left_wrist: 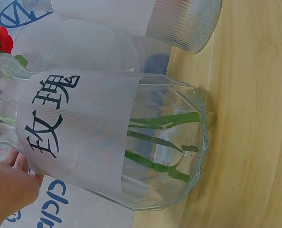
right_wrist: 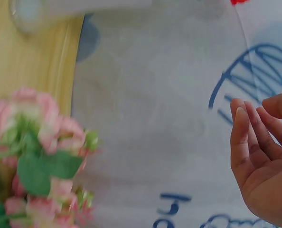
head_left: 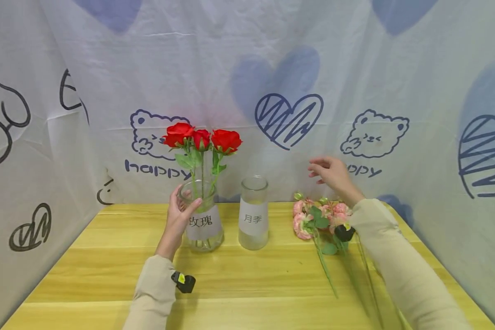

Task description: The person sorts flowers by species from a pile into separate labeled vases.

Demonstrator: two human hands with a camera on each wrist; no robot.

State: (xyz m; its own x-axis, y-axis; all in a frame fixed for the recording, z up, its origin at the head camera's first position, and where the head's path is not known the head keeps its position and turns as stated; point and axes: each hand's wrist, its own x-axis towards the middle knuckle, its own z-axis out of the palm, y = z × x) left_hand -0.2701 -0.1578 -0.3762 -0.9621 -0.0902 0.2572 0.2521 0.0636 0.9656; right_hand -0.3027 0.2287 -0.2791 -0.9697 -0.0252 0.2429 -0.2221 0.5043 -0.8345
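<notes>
My left hand grips a wide glass vase round its narrow upper part, with the thumb in front. The vase bears a white label with two dark characters. Three red roses stand in it, their green stems reaching down to the base in the left wrist view. My right hand is raised in the air with fingers loosely bent, nothing in them. Below it lie pink flowers with green leaves and long stems, partly hidden by the right sleeve. In the right wrist view the pink flowers are blurred.
A second, narrower glass vase with a labelled white band and no flowers stands right of the first. The wooden table meets a white cloth backdrop printed with hearts and bears. Cloth also hangs at both sides.
</notes>
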